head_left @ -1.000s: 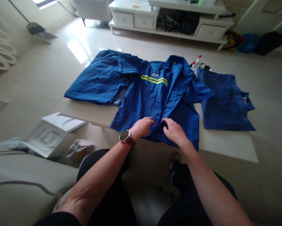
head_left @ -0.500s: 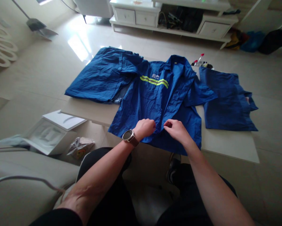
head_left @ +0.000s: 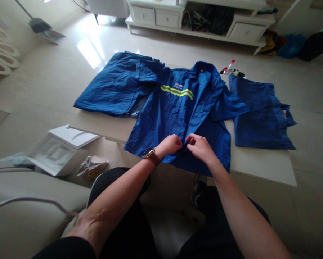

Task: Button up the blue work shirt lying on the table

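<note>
A blue short-sleeved work shirt (head_left: 169, 111) lies spread over the table, its collar away from me and a yellow-green reflective stripe (head_left: 176, 92) across the chest. Its front hangs apart at the top. Near the lower front edges, my left hand (head_left: 171, 144) pinches the cloth with closed fingers. Close beside it, my right hand (head_left: 200, 146) also grips the front edge between thumb and fingers. Any button or snap between the fingertips is too small to make out. A watch (head_left: 151, 155) sits on my left wrist.
Folded blue garments (head_left: 110, 86) lie left of the shirt, and another folded blue garment (head_left: 258, 115) lies right, on the white table (head_left: 269, 165). Bottles with red caps (head_left: 230, 66) show behind. An open white box (head_left: 58, 151) and a plastic bag (head_left: 92, 167) are at lower left.
Both hands have come closer together at the shirt's front. My right hand has closed onto the front edge, and my left hand has shifted slightly right.
</note>
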Demonstrator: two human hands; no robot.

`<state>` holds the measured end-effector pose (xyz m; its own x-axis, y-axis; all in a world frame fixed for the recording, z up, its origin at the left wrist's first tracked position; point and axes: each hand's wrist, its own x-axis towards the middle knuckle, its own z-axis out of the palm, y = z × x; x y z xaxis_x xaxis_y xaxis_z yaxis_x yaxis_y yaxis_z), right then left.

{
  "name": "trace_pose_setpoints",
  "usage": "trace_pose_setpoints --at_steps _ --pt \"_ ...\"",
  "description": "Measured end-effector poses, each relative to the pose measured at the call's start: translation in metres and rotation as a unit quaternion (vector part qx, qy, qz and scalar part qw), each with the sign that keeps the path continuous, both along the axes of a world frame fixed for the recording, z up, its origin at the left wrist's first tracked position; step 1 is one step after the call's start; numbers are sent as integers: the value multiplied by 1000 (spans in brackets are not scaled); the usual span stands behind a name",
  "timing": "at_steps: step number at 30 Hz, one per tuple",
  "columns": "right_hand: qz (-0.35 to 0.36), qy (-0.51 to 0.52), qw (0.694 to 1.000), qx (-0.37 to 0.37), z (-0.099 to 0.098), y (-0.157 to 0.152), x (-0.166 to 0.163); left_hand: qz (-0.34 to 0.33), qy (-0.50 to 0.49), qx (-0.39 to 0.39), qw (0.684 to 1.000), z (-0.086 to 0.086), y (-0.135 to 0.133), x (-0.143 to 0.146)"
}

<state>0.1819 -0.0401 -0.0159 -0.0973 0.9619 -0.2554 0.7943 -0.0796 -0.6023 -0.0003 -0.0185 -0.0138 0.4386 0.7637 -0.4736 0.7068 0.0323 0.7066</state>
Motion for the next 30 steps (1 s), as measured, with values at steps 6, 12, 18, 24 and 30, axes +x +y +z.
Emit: trace_pose_setpoints --at_steps 6,12,18,24,30 --pt "7 -132 990 -40 7 -2 6 34 -3 -21 999 4 0 3" --pt "26 -137 990 -16 3 -5 5 19 6 6 1000 -4 2 0" --pt "47 -164 984 60 4 -6 6 3 99 116 988 -19 -5 0" --pt "126 -180 969 113 6 -4 5 -41 112 139 983 -28 -14 4" --pt "132 -158 970 126 6 -4 5 -34 65 181 981 -27 -11 8"
